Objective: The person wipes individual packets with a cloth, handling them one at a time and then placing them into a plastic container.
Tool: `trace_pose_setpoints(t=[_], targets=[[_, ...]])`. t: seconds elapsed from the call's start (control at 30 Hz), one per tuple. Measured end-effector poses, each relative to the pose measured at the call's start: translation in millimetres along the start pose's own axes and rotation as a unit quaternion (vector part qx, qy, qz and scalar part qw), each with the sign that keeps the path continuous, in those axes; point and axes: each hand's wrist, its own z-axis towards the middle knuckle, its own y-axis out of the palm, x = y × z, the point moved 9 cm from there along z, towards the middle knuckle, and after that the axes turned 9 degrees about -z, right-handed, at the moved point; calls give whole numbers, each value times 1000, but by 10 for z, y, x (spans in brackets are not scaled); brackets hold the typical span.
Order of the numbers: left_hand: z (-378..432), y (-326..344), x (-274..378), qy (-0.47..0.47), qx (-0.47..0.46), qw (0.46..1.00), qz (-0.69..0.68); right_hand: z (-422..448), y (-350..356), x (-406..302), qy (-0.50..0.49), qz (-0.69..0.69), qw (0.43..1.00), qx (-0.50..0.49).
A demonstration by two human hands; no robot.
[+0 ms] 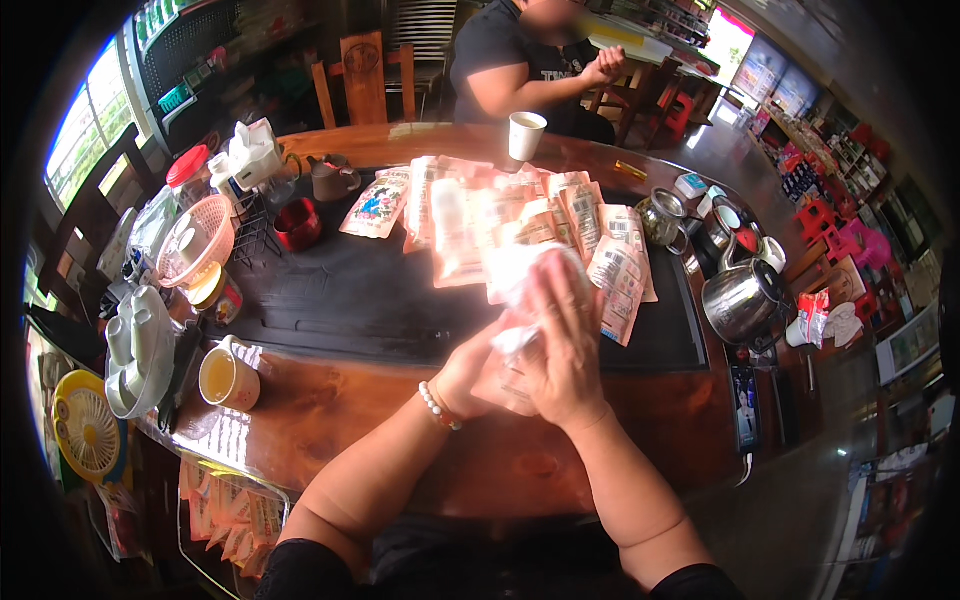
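My left hand (pixel 461 379), with a bead bracelet at the wrist, holds a pink printed pouch (pixel 508 388) from below over the table's near edge. Laid flat across that pouch is my right hand (pixel 562 360), its fingers pointing away from me and blurred. Under them a white cloth or tissue (pixel 516 340) is pressed to the pouch; glare washes out its far part. Just beyond my hands lies a spread heap of similar pink pouches (pixel 461 240) on a black tea tray (pixel 337 300). One pouch with a colourful front (pixel 379 202) lies at the heap's left end.
A cup of yellowish drink (pixel 231 377) stands left, near a cup bowl (pixel 142 360) and pink basket (pixel 199 240). A steel kettle (pixel 742 304) and phone (pixel 745 412) are right. Across the table sits a person (pixel 510 67) behind a paper cup (pixel 527 136). Below left, a bin (pixel 232 517) holds pouches.
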Motion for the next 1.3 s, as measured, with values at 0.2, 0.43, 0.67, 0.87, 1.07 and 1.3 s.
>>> trace_pose_setpoints(t=[0.2, 0.43, 0.67, 0.87, 1.07, 1.3], targets=[[45, 210, -74, -10, -8, 1000, 17, -50, 127, 310, 76, 66, 995, 18], [-21, 259, 349, 132, 14, 991, -19, -118, 311, 1, 65, 180, 979, -69], [-103, 336, 681, 221, 4, 975, 18, -175, 415, -131, 43, 281, 952, -113], [-131, 184, 665, 211, 29, 977, 18, -588, 909, 464, 388, 468, 777, -162], [-101, 30, 700, 225, 100, 962, 119, -585, 886, 602, 458, 608, 646, -59], [-150, 142, 759, 261, 176, 917, 245, -366, 543, 733, 443, 582, 679, 67]])
